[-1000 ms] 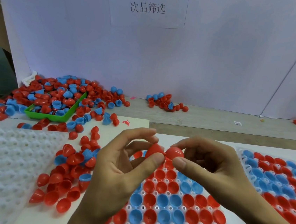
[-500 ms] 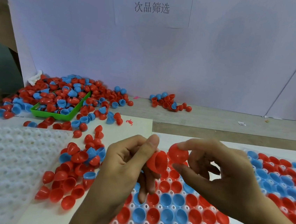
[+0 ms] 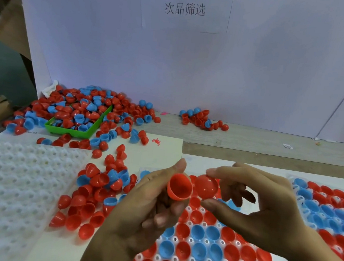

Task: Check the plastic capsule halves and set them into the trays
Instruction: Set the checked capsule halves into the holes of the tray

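Note:
My left hand (image 3: 148, 208) grips a red capsule half (image 3: 179, 187) between thumb and fingers, its hollow side turned toward me. My right hand (image 3: 260, 207) pinches a second red half (image 3: 206, 187) between forefinger and thumb, dome facing me. The two halves sit side by side, almost touching, above the middle white tray (image 3: 191, 239), whose cups hold red and blue halves. A second filled tray (image 3: 328, 210) lies at the right. Loose red and blue halves (image 3: 97, 190) are heaped just left of my left hand.
A white dimpled tray (image 3: 12, 188) with bare cups fills the left foreground. A green bin (image 3: 78, 129) amid a large pile of halves stands at the back left. A smaller pile (image 3: 202, 118) lies by the white back wall.
The two red halves, pressed together a second ago, are now held apart. My left hand has turned its half so the hollow faces me, and both hands rose slightly.

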